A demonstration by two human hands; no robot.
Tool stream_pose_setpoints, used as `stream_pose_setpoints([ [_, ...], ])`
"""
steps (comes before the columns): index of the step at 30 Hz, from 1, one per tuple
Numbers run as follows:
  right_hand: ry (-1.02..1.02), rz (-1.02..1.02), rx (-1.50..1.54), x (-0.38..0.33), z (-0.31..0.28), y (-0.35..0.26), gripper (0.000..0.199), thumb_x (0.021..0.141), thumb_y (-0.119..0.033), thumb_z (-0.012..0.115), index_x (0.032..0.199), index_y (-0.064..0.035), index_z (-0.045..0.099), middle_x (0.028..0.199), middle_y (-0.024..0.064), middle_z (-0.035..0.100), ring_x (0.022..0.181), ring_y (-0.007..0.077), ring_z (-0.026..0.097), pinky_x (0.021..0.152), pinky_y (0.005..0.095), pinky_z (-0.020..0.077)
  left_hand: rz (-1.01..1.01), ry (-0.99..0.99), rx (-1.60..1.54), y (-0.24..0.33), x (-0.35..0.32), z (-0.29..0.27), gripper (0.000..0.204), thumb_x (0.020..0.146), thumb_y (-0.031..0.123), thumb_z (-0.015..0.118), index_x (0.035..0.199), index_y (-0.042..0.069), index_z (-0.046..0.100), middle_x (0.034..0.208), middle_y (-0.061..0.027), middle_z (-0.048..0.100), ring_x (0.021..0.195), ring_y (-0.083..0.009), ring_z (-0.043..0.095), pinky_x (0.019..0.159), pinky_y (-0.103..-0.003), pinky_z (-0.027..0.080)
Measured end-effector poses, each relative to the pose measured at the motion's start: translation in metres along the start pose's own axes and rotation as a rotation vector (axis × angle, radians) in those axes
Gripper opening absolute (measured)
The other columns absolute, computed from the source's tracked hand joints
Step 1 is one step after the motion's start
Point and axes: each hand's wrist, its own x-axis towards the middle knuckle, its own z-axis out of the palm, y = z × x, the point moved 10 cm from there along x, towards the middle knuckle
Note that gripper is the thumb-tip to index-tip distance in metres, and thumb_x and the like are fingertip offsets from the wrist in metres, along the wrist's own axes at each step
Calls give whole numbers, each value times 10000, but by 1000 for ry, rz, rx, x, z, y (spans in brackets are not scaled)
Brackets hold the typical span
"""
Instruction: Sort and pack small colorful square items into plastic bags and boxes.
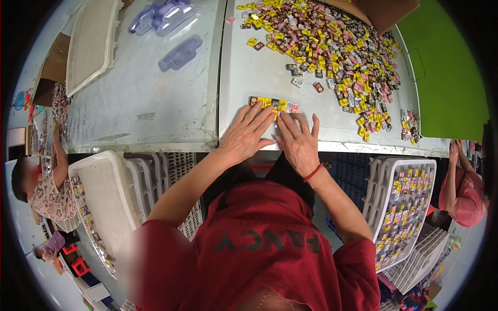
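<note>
A short row of small wrapped blocks (267, 102), in brown, yellow, black, white and pink, lies near the front edge of the white tabletop. My left hand (244, 133) rests with its fingers stretched out, the tips touching the near side of the row. Beside it, my right hand (299, 144) has its fingers apart, with the index fingertip close to the left hand's fingers at the row's right half. A red bracelet (313, 172) circles my right wrist. Under the fingertips a bit of yellow shows, partly hidden.
A big heap of similar blocks (332, 46) spreads beyond the row, with a cardboard flap (389, 13) behind it. Purple plastic trays (180, 53) lie on the left table. White crates (369, 207) with filled trays stand at right; more stacked crates (140, 181) at left. Other people work on both sides.
</note>
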Motion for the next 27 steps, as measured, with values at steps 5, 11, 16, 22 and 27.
stream_pose_setpoints([
  [5, 26, 3, 196, -3, -9, 14, 522, 819, -223, 651, 1283, -35, 503, 1313, 113, 496, 1250, 290, 419, 1071, 512, 236, -25, 96, -85, -5, 3, -15, 687, 781, 368, 679, 1296, -26, 453, 1409, -120, 392, 1307, -338, 340, 1062, -472, 276],
  [11, -113, 2, -8, 13, 11, 22, 647, 869, -356, 553, 1373, 9, 376, 1424, 130, 376, 1325, 301, 342, 1048, 557, 246, 70, 40, 9, 3, 34, -5, 741, 810, 490, 614, 1309, -28, 437, 1408, -125, 394, 1315, -338, 329, 1069, -506, 252],
  [16, -151, 15, -28, 9, 14, 22, 716, 844, -378, 572, 1398, 14, 343, 1454, 123, 345, 1353, 286, 308, 1072, 563, 219, 16, 38, -7, 0, 30, 2, 755, 805, 509, 608, 1316, -19, 433, 1399, -120, 402, 1305, -338, 340, 1073, -506, 243],
  [22, -147, 42, -59, 8, 13, 22, 778, 773, -373, 640, 1393, 6, 361, 1456, 111, 339, 1355, 280, 300, 1076, 558, 221, 7, 39, 19, 1, 33, 5, 769, 782, 509, 619, 1322, -6, 434, 1399, -114, 404, 1297, -340, 349, 1064, -517, 249],
  [27, -153, 43, -96, 8, 11, 21, 758, 778, -360, 640, 1385, 6, 374, 1449, 109, 348, 1333, 283, 325, 1072, 553, 233, 14, 31, 21, -1, 32, 4, 785, 776, 531, 608, 1323, -4, 435, 1404, -108, 399, 1302, -344, 344, 1056, -528, 249],
])
